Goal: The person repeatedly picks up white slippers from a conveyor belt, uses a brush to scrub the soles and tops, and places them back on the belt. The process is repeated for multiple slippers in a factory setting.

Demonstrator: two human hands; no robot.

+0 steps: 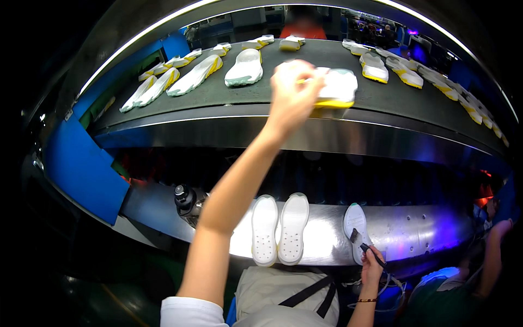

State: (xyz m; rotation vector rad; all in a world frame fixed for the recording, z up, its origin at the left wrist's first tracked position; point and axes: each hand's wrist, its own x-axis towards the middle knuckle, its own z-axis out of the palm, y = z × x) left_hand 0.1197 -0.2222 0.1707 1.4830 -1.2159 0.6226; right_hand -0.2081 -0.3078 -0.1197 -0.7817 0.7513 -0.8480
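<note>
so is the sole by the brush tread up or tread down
Cannot tell for sure: the sole lies flat on the metal shelf, plain smooth face up, with the right hand holding the brush.

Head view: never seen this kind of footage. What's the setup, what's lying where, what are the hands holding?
One picture, from a fisheye camera worn on a person's head and looking down at their own arms, so straight edges bend. No robot here.

The left hand reaches up to the dark belt and grips a white sole with a yellow edge. More white and yellow soles lie in rows along that belt.

Below is a shiny metal shelf. Two white soles lie on it side by side, and a third sole to their right. The right hand holds a small brush against that third one.

A dark bottle stands at the shelf's left. Another person's arm shows at far right.
</note>
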